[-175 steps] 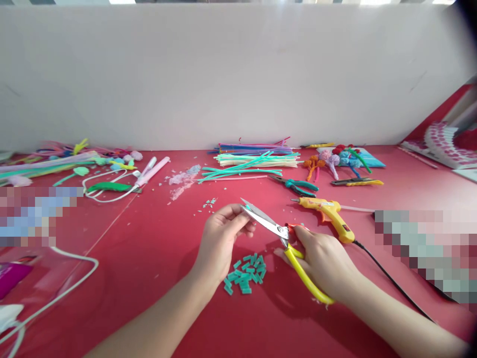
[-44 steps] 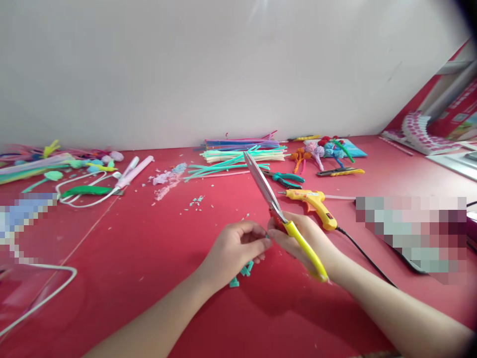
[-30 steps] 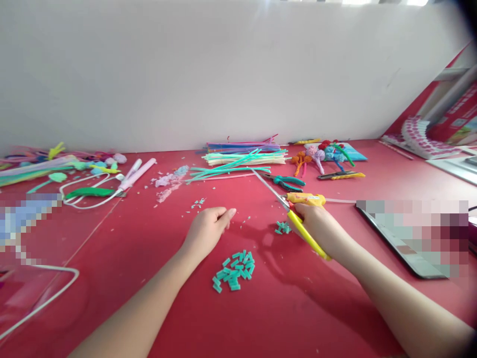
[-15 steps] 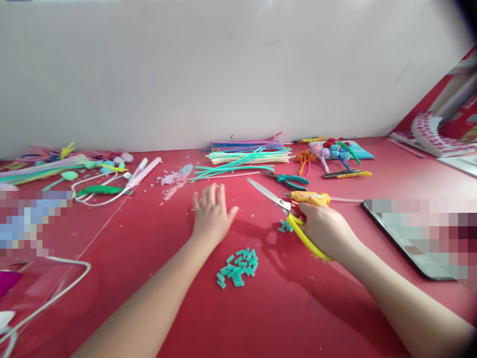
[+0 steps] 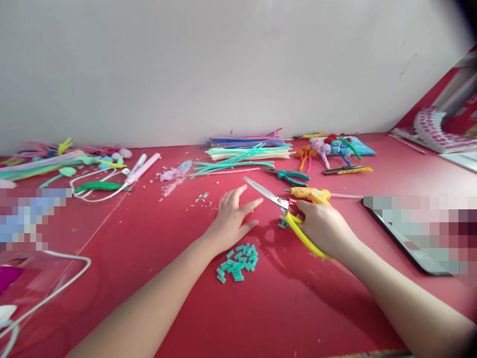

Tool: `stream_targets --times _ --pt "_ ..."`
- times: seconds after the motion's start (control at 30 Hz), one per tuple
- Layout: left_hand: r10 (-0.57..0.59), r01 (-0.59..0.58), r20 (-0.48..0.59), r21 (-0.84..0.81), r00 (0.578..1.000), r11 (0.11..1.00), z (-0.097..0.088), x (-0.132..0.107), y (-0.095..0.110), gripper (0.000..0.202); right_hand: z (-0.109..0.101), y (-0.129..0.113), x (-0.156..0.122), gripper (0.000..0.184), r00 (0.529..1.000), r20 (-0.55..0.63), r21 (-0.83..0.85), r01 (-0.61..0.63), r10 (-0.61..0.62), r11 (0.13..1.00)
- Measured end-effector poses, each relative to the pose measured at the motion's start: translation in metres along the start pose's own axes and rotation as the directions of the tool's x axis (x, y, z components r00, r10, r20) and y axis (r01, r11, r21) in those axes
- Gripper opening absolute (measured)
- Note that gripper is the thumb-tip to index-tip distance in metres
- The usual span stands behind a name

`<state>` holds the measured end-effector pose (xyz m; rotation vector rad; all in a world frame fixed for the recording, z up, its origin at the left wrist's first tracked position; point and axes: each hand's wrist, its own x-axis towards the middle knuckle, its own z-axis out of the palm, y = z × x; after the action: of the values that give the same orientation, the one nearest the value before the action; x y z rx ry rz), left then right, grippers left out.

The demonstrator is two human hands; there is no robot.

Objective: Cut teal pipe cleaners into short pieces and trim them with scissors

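My right hand grips a pair of scissors by their yellow handles, the metal blades pointing up and left over the red table. My left hand is low over the table with its fingers apart and nothing in them, just left of the scissor blades. In front of it lies a pile of short teal cut pieces. A smaller cluster of teal pieces is partly hidden by the scissors. Tiny teal scraps are scattered beyond my left hand.
Bundles of pipe cleaners lie by the wall. Pliers, a yellow glue gun and fuzzy flowers are at right, near a black-edged tablet-like panel. A pink corded tool is at left.
My left hand has moved right, toward the scissors, uncovering the tiny teal scraps. My right hand stays nearly in place with the scissors.
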<state>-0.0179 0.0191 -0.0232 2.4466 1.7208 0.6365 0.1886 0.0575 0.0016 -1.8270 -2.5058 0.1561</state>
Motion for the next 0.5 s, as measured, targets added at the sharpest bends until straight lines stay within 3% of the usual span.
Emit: stream_targets --times 0.13,0.23,0.3,0.37,0.43,0.5 --pt "0.143 -0.147 0.141 0.015 0.980 0.989 -0.010 -0.007 -0.006 0.037 0.003 0.002 0.001 0.021 1.000 -0.006 0.007 -0.001 0.001 1.000" --pt "0.110 -0.141 0.238 0.117 0.965 0.983 -0.010 -0.011 -0.021 0.050 0.003 0.004 0.000 0.020 0.999 -0.032 0.016 0.007 -0.007 1.000" --pt "-0.054 0.023 0.142 0.215 0.988 0.976 -0.010 -0.012 -0.033 0.060 0.001 0.004 -0.001 0.020 1.000 -0.030 0.025 0.003 -0.002 1.000" --pt "-0.207 0.206 -0.024 0.236 0.978 0.950 -0.013 -0.011 -0.039 0.065 -0.001 0.003 -0.002 0.021 1.000 -0.021 0.032 -0.001 0.002 0.999" --pt "-0.206 0.221 -0.102 0.157 0.973 0.963 -0.021 -0.009 -0.036 0.056 -0.002 0.003 -0.002 0.022 1.000 -0.019 0.039 0.007 -0.006 0.999" --pt "-0.132 0.132 -0.010 -0.018 0.991 0.991 -0.031 -0.009 -0.023 0.035 -0.001 0.003 -0.002 0.023 1.000 -0.020 0.044 0.018 -0.017 0.999"
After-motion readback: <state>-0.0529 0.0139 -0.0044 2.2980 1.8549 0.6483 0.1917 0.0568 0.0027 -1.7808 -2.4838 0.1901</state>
